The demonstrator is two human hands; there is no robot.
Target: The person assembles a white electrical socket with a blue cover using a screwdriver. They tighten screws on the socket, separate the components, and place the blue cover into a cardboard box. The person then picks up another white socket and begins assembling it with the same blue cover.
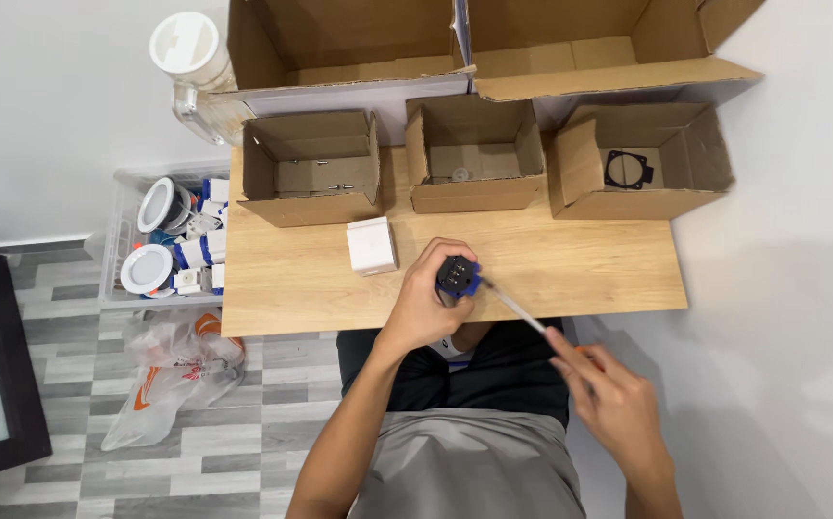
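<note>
My left hand (428, 303) grips a small black-and-blue part (458, 275); right hand (613, 404) is closed around a screwdriver (522, 312) poking into it.

Left forearm runs up from bottom centre, bare, wrist bent slightly inward. Left hand (428, 300) sits above the lap, fingers curled into a closed grasp, thumb side toward the table, knuckles up. Right arm enters bottom right, forearm angled up-left. Right hand (616, 396) lower and nearer the body than the left, back facing the camera, fingers pinched closed, probably thumb against index, motion blur hides detail. Hands well apart.
</note>
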